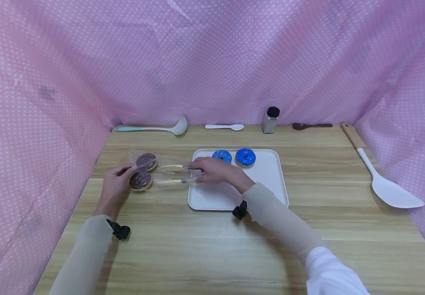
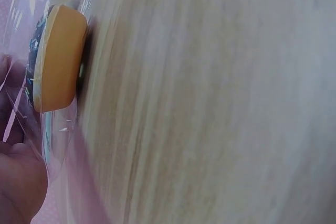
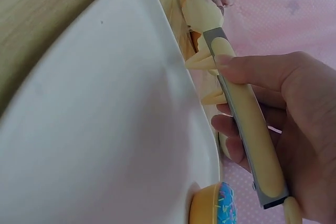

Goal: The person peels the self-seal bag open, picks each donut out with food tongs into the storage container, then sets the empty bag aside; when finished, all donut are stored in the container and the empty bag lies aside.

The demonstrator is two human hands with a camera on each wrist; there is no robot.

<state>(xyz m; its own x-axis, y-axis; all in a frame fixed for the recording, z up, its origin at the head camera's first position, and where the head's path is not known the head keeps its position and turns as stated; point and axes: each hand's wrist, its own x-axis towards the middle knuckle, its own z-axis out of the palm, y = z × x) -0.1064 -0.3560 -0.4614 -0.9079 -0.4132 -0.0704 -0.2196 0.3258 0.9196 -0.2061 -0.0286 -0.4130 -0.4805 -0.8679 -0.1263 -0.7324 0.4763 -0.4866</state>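
My left hand (image 1: pixel 114 186) pinches the clear plastic bag (image 1: pixel 134 155) at its left side. Two donuts with dark chocolate icing and sprinkles, an upper one (image 1: pixel 146 162) and a lower one (image 1: pixel 141 180), lie against the bag by my fingertips. In the left wrist view the film covers a donut (image 2: pixel 62 59). My right hand (image 1: pixel 214 169) grips cream-and-metal tongs (image 3: pixel 249 129), whose spread arms point left at the donuts and overlap the film. Below that hand is a white tray (image 1: pixel 265 188) bearing two blue-iced donuts, one (image 1: pixel 245 157) in full view and one (image 1: pixel 221 155) partly hidden.
Along the back edge lie a ladle (image 1: pixel 153 129), a white spoon (image 1: pixel 224 127) and a dark brown spoon (image 1: pixel 312 126), with a black-capped shaker jar (image 1: pixel 270 121) standing among them. A large white turner (image 1: pixel 389 190) with a wooden handle lies at the right. Pink dotted cloth (image 1: pixel 212 61) surrounds the table.
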